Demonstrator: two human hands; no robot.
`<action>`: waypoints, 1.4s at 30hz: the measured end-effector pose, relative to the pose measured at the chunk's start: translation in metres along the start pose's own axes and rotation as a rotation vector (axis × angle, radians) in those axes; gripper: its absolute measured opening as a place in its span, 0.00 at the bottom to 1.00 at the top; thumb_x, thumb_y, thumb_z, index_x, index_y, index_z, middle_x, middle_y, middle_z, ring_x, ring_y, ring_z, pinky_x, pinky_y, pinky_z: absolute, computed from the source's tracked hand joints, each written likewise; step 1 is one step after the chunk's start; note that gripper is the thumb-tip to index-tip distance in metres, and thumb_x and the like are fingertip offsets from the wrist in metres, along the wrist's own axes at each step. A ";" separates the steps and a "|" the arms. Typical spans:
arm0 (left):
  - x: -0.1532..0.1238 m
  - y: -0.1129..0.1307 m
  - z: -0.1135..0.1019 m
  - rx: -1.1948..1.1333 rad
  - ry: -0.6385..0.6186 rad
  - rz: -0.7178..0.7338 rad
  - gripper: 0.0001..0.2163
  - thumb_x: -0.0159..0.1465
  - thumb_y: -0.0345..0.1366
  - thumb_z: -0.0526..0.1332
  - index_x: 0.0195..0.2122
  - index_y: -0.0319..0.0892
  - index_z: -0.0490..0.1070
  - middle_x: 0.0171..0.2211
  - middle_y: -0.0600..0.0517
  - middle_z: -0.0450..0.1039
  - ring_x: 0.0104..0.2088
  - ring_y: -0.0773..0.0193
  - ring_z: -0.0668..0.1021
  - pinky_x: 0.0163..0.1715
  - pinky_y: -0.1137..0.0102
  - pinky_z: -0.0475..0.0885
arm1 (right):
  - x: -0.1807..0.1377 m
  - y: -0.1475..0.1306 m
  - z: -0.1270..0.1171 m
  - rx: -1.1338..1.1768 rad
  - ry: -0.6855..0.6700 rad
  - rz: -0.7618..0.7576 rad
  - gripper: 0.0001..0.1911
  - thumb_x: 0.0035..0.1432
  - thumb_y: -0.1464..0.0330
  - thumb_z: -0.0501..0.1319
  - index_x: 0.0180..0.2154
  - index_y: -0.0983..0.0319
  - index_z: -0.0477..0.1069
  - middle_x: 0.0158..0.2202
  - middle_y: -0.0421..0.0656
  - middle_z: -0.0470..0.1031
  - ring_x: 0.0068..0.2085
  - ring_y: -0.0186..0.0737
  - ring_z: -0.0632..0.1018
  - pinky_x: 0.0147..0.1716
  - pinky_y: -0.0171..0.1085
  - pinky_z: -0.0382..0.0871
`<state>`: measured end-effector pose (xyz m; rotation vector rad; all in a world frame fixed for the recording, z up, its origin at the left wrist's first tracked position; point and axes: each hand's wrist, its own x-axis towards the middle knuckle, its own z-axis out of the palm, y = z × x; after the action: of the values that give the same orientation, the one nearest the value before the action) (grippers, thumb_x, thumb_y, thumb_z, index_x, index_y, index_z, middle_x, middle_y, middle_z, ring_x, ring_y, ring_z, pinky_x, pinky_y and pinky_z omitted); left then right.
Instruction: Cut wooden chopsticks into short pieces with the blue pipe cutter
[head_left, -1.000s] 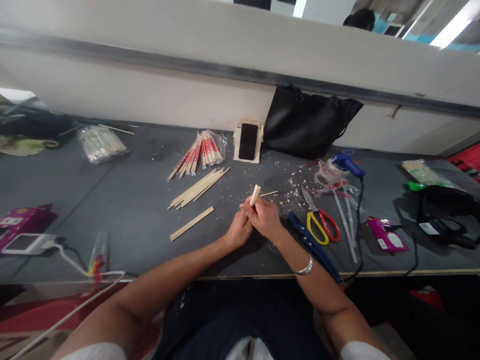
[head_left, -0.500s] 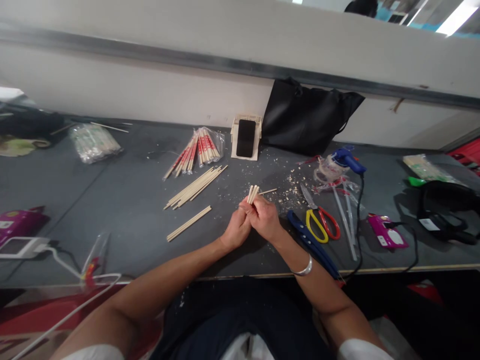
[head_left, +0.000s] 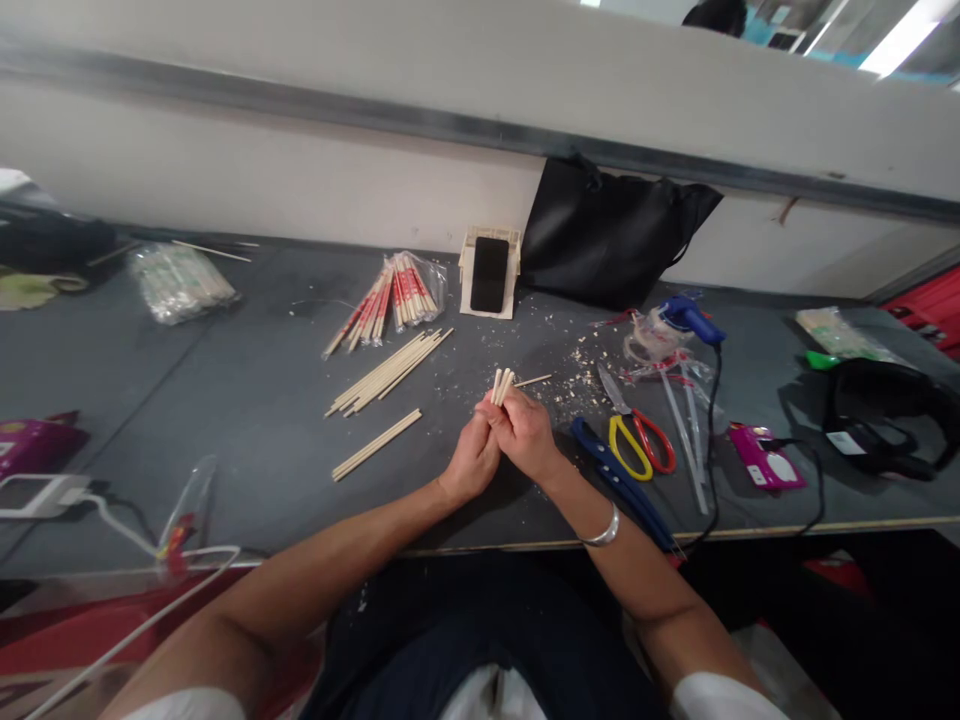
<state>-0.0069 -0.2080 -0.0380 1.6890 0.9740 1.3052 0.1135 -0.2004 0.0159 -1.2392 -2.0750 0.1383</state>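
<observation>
My left hand [head_left: 474,455] and my right hand [head_left: 527,430] press together near the table's front edge, both closed around a small bundle of wooden chopsticks [head_left: 502,384]. Only the pale upper ends stick out above my fingers; the lower part is hidden. To the left lies a short row of bare chopsticks [head_left: 377,445], and behind it a larger loose pile of chopsticks [head_left: 386,375]. Farther back are chopsticks in red-printed wrappers [head_left: 386,305]. One thin stick [head_left: 534,380] lies just behind my right hand.
Scissors [head_left: 634,435] with yellow and red handles and a dark blue tool [head_left: 619,485] lie right of my right arm. Beyond are wood chips [head_left: 589,365], a blue glue gun [head_left: 690,318], and clear glue sticks [head_left: 686,440]. A phone [head_left: 490,275] leans at the back beside a black bag [head_left: 611,235].
The view has shifted very slightly. Both hands keep the same hold on the chopstick bundle, whose ends have tilted or spread a little.
</observation>
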 end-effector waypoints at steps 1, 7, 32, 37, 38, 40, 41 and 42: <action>0.001 0.001 0.000 0.002 -0.001 0.005 0.21 0.73 0.51 0.51 0.53 0.41 0.71 0.45 0.44 0.79 0.50 0.55 0.79 0.54 0.61 0.74 | 0.000 0.000 0.000 0.001 0.005 0.008 0.19 0.74 0.58 0.52 0.35 0.59 0.74 0.34 0.45 0.80 0.38 0.39 0.81 0.40 0.34 0.73; 0.002 -0.001 0.002 0.017 -0.019 -0.004 0.21 0.74 0.50 0.49 0.57 0.41 0.69 0.50 0.42 0.79 0.52 0.57 0.80 0.55 0.63 0.74 | 0.001 0.001 0.000 -0.011 0.029 0.003 0.20 0.74 0.58 0.51 0.36 0.59 0.75 0.34 0.46 0.81 0.38 0.39 0.82 0.40 0.34 0.73; 0.010 0.005 0.005 -0.039 -0.067 0.020 0.25 0.73 0.53 0.49 0.58 0.41 0.69 0.54 0.40 0.77 0.52 0.53 0.79 0.54 0.60 0.74 | 0.000 0.000 0.002 -0.039 0.133 0.033 0.17 0.73 0.59 0.53 0.35 0.58 0.74 0.33 0.45 0.81 0.37 0.39 0.81 0.38 0.33 0.71; 0.014 0.008 -0.005 -0.077 -0.129 -0.102 0.17 0.70 0.44 0.52 0.50 0.40 0.73 0.50 0.44 0.79 0.50 0.54 0.78 0.56 0.60 0.73 | 0.001 0.006 -0.001 0.013 0.099 0.021 0.19 0.73 0.58 0.52 0.35 0.59 0.73 0.32 0.46 0.81 0.36 0.40 0.82 0.38 0.35 0.72; 0.017 0.009 -0.010 -0.083 -0.163 -0.137 0.15 0.68 0.42 0.53 0.45 0.40 0.75 0.47 0.45 0.80 0.49 0.54 0.78 0.55 0.60 0.73 | 0.001 0.006 -0.002 0.037 0.084 0.016 0.19 0.73 0.58 0.52 0.35 0.59 0.73 0.33 0.46 0.81 0.37 0.41 0.82 0.38 0.35 0.72; 0.023 0.009 -0.020 -0.092 -0.257 -0.204 0.12 0.64 0.41 0.55 0.35 0.40 0.74 0.39 0.48 0.79 0.44 0.55 0.77 0.52 0.62 0.75 | 0.003 0.007 -0.003 0.082 0.055 0.014 0.18 0.73 0.58 0.52 0.36 0.58 0.74 0.35 0.47 0.82 0.38 0.40 0.82 0.40 0.35 0.73; 0.025 0.009 -0.025 -0.096 -0.304 -0.223 0.12 0.63 0.41 0.54 0.31 0.41 0.72 0.36 0.49 0.78 0.42 0.56 0.77 0.49 0.62 0.75 | 0.003 0.006 -0.004 0.099 0.041 0.018 0.18 0.73 0.57 0.52 0.36 0.58 0.74 0.36 0.47 0.82 0.39 0.41 0.82 0.41 0.36 0.73; 0.027 0.010 -0.029 -0.100 -0.348 -0.226 0.12 0.63 0.42 0.54 0.28 0.41 0.71 0.34 0.50 0.77 0.40 0.57 0.76 0.48 0.63 0.75 | 0.003 0.006 -0.004 0.109 0.027 0.025 0.18 0.73 0.57 0.52 0.36 0.58 0.74 0.36 0.46 0.82 0.40 0.41 0.82 0.42 0.36 0.73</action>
<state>-0.0288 -0.1842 -0.0137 1.6083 0.8488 0.8631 0.1195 -0.1953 0.0182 -1.1950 -2.0023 0.2415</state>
